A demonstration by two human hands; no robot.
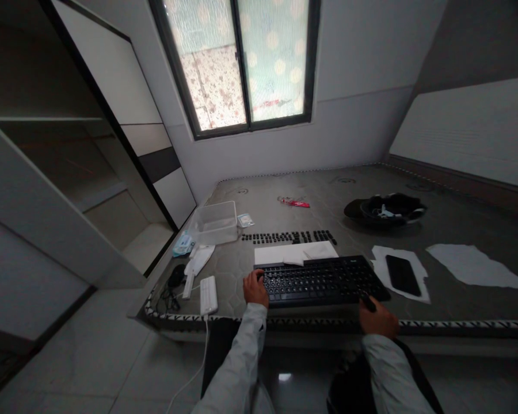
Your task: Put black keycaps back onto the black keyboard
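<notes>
The left hand [255, 288] is resting on the left end of the black keyboard [322, 280], fingers curled over its edge; whether it is gripping is unclear. The keyboard is lying between both hands. The right hand [377, 318] is closing around a small dark object at the keyboard's near right corner, hard to identify.

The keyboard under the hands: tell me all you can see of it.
The keyboard is black, wide and flat, lying level near the front edge of the grey mattress. Many keycaps seem removed, leaving pale dots. The left hand rests on its left end; the right hand holds a small dark object at its right front corner.
</notes>
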